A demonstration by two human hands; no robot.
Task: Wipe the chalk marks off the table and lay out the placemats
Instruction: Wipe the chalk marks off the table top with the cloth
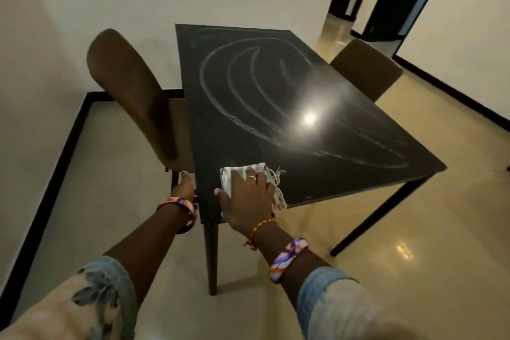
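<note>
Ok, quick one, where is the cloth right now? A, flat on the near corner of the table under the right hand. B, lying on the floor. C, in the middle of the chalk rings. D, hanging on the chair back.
A: the right hand presses the white cloth flat on the table's near corner, short of the chalk marks.

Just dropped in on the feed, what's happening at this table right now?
A person is wiping a dark table. Their right hand presses a fringed white cloth flat on the near corner. The left hand is at the table's left edge beside a brown chair; its grip is unclear. Large looping chalk marks cover most of the tabletop, so wiping has barely begun. A second chair stands at the far right. No placemats are visible.
</note>
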